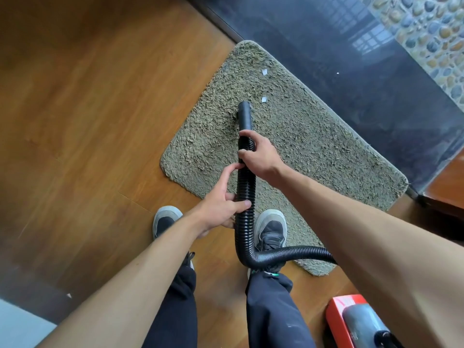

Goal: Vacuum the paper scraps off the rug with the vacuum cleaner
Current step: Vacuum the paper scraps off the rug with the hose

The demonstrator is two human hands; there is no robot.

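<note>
Warm brown wood-plank flooring (82,116) fills the left of the view, glossy, with a pale patch of something at the bottom left corner. Right of it lies the shaggy grey-green rectangular rug (313,151), set at a slant on the planks, its far long edge against a dark polished stone strip (364,84); beyond that strip, in the top right corner, is a pebble-mosaic surface (431,28).

The left hand (221,199) is loosely curled around the black ribbed vacuum hose (245,212), thumb across the front and index finger stretched up along it, just off the rug's near edge. Above it, over the rug, the right hand (258,154) is wrapped firmly around the same hose just below the smooth black nozzle tube (245,116), whose open end is angled down at the pile near the rug's middle. Two small white paper scraps (264,99) lie on the rug: one just right of the nozzle mouth, the other farther toward the stone strip.

A grey and black shoe stands on the planks by the rug's near edge, and another on the rug itself. From there the hose bends right toward the red vacuum cleaner body (351,322) on the planks, off the rug's near corner.
</note>
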